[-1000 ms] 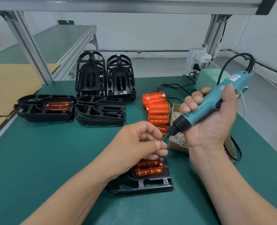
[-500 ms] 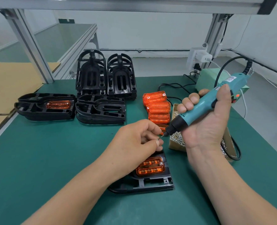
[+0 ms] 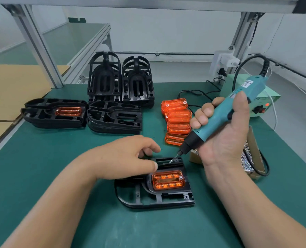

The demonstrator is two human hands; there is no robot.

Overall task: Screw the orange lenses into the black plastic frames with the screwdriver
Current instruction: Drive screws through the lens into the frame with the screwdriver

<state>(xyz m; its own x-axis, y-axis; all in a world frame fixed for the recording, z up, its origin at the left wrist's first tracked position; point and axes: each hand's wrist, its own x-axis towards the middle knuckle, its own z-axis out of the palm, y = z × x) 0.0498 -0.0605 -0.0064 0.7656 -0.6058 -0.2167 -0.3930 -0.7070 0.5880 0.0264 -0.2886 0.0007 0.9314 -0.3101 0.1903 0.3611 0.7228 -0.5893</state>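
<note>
A black plastic frame (image 3: 154,199) lies on the green mat near me with an orange lens (image 3: 168,180) seated in it; one screw shows at the lens's top right corner. My right hand (image 3: 225,138) grips the teal electric screwdriver (image 3: 225,115), tilted down to the left. A small screw sits on its bit tip (image 3: 171,160), just above the frame's far edge. My left hand (image 3: 130,156) rests on the frame's left part with loosely bent fingers, holding nothing that I can see.
Several loose orange lenses (image 3: 178,120) lie in a row behind the frame. A cardboard box of screws (image 3: 249,158) sits under my right hand. Black frames (image 3: 114,119) lie and stand at the back left, one with a lens (image 3: 69,111). A green power unit (image 3: 263,104) is at right.
My left hand let go of the screw at the bit and moved left and down onto the frame. The screwdriver tip came down toward the frame with the screw on it.
</note>
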